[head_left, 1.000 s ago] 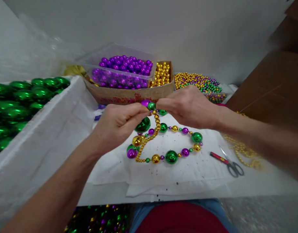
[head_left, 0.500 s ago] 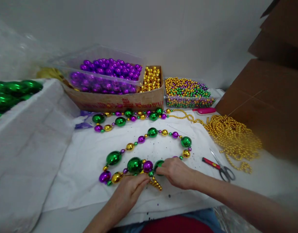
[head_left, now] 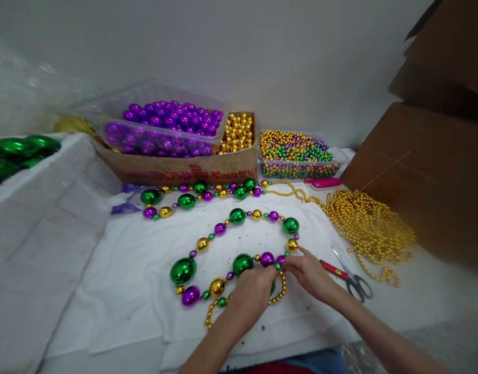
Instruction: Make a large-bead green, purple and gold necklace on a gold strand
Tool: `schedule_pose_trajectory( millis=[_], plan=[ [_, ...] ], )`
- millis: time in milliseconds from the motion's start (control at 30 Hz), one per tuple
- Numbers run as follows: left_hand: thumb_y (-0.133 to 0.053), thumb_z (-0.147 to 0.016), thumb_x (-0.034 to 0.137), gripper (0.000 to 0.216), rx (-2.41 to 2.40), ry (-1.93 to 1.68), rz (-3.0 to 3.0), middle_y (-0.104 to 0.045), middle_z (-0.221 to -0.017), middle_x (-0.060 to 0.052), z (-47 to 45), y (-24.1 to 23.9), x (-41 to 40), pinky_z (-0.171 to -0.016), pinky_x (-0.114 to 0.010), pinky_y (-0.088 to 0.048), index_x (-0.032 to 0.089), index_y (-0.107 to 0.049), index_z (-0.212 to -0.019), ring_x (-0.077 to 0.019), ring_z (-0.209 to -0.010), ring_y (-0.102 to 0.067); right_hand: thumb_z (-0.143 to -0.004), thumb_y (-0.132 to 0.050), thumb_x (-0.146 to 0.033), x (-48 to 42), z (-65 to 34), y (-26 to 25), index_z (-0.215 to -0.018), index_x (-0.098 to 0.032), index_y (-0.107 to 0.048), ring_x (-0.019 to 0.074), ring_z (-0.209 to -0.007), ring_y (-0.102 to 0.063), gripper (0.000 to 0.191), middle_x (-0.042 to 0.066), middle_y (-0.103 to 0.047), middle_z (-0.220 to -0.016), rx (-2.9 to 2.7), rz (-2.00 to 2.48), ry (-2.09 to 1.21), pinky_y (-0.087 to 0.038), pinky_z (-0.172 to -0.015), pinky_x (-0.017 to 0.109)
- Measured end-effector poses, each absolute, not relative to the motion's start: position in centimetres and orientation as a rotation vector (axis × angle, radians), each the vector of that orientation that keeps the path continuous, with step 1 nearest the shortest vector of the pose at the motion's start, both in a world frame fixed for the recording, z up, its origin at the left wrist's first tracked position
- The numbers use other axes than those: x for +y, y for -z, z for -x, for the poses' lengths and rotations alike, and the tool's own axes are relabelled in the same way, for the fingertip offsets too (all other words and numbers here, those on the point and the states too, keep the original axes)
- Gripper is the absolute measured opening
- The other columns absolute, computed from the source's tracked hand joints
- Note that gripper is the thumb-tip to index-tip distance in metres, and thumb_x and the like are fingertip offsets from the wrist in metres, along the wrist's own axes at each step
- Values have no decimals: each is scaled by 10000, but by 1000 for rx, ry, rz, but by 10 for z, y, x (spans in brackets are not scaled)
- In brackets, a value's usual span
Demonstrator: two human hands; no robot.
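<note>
A necklace of large and small green, gold and purple beads (head_left: 183, 270) lies in a loop on the white cloth (head_left: 133, 291). Its near side runs up to my hands. My left hand (head_left: 251, 292) pinches the strand below a large green bead, its fingertips partly hidden. Close by, my right hand (head_left: 308, 272) has its fingers closed on the bead strand beside a purple bead (head_left: 280, 261). A thin string of small gold beads (head_left: 282, 289) curves out from under the left hand, and more of it shows left of the wrist.
Behind lie another bead necklace (head_left: 186, 201), a box of purple beads (head_left: 164, 122) and a clear tub of mixed small beads (head_left: 297, 169). To the right are scissors (head_left: 358, 287), a red-handled tool (head_left: 333, 269), a pink tool (head_left: 325, 183), a gold bead pile (head_left: 373, 223) and cardboard (head_left: 418, 176).
Both hands have shifted right along the necklace's near side, the left hand most. The near strand has moved right too, and the small gold string now curves around my left hand.
</note>
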State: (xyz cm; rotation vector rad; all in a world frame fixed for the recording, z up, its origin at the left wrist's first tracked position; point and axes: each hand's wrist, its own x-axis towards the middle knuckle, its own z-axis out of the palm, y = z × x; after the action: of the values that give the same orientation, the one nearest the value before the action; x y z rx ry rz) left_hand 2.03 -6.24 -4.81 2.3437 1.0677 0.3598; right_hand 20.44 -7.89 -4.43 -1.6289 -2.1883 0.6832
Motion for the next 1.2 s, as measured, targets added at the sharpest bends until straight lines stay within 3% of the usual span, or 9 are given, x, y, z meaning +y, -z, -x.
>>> schedule_pose_trajectory(
  millis=[100,333,767,933,1200],
  plan=[
    [-365,-914,253,298,1119,-427,-2077,-665,-726,-41,5,44,-73,-633,-255,-416,183,-631,-802,-177,-672,-599,-924,-451,-186,-73,-185,49,-840,-221,-676,149,-761,-619,242,-6,-709,-792,-2249,1463,-764,-330,-936,315],
    [-409,-901,389,326,1236,-463,-1669,-643,-718,-15,48,47,-98,-616,-230,-412,174,-616,-770,-167,-692,-573,-928,-451,-197,-80,-148,60,-798,-217,-669,127,-690,-583,254,-12,-690,-728,-2379,1268,-743,-367,-784,245],
    [-359,-927,274,301,1230,-498,-2114,-639,-721,-11,47,45,-56,-610,-243,-330,187,-614,-793,-157,-682,-578,-838,-437,-72,-40,-159,52,-770,-180,-614,170,-662,-504,218,38,-605,-673,-2554,1365,-411,-278,-625,276],
    [-357,-933,291,335,1151,-507,-2000,-587,-636,6,46,49,-76,-585,-236,-314,176,-594,-726,-135,-619,-551,-877,-402,-83,-64,-173,52,-872,-188,-617,159,-629,-510,239,20,-606,-666,-2589,1362,-388,-286,-616,273],
    [-417,-897,288,276,1123,-622,-1677,-600,-682,-4,33,54,-84,-630,-230,-356,162,-622,-761,-140,-673,-553,-925,-382,-129,-81,-187,54,-785,-178,-610,183,-714,-504,272,40,-592,-704,-2391,1485,-448,-343,-648,283]
  ],
)
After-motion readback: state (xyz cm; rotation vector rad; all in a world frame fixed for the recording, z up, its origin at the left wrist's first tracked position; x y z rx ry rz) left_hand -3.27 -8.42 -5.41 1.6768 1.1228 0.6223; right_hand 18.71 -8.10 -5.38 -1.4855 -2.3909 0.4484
